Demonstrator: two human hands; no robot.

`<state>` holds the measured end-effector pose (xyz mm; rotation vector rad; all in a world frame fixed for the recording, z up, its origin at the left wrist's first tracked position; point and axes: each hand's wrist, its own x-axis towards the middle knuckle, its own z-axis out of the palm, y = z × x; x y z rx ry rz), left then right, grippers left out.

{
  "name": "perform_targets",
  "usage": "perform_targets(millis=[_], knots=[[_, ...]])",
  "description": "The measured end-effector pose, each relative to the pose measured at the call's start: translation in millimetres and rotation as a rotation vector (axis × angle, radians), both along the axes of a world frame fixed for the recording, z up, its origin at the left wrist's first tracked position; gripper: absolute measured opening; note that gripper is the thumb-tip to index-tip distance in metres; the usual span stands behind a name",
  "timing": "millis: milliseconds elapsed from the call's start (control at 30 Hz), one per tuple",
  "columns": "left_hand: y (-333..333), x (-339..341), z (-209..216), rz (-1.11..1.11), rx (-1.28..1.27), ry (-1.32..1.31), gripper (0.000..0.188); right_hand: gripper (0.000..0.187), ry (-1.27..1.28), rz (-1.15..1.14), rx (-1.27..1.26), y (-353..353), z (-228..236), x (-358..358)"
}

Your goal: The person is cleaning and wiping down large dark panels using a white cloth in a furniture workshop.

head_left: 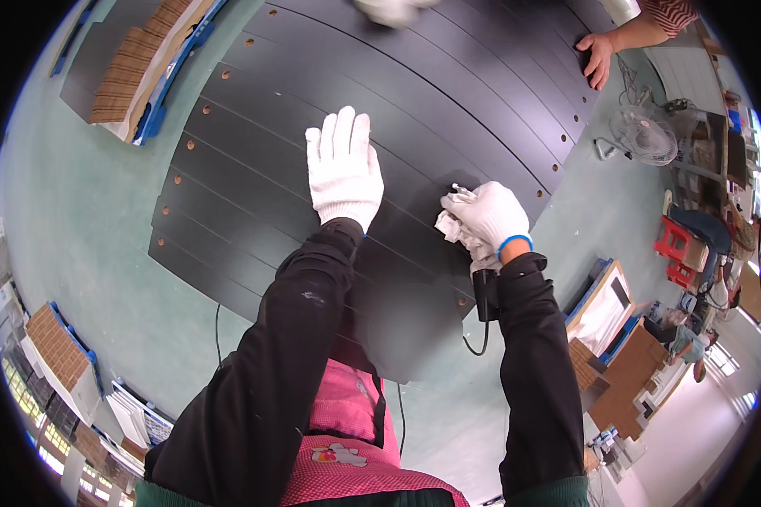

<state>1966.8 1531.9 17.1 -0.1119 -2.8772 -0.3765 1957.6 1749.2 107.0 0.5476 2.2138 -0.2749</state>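
Observation:
Dark grey boards (262,144) lie side by side under my hands, with round holes along their ends. My left hand (345,169), in a white knit glove, rests flat on them with fingers stretched out and nothing in it. A crumpled white cloth (457,228) is bunched in my right hand (492,213), which is also gloved and closed around it against the boards. Just below my right wrist is a black cylindrical object (485,296) with a cable; its kind is unclear.
A co-worker's bare hand (599,59) touches the boards' far right edge. A blurred white glove (393,10) shows at the top. A floor fan (643,135) and red stools (673,245) stand right. Stacked brown panels (135,72) sit far left on a blue pallet (152,118).

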Motion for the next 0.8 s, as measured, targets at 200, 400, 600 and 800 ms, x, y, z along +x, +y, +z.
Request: perform_targets(millis=[200,400,600,800], knots=[[5,-1,4,-0.012,0.009,0.003,0.052,0.049,-0.037,0.012,0.028,6,-5,-4],[4,0,3,-0.009,0.012,0.008,0.052,0.053,0.034,-0.003,-0.019,5,-2,2],[0,0,2,-0.009,0.006,0.009,0.051,0.052,0.025,-0.007,-0.012,0,-4,1],[7,0,1,-0.016,0.003,0.001,0.052,0.049,-0.011,-0.016,-0.026,14,-8,1]])
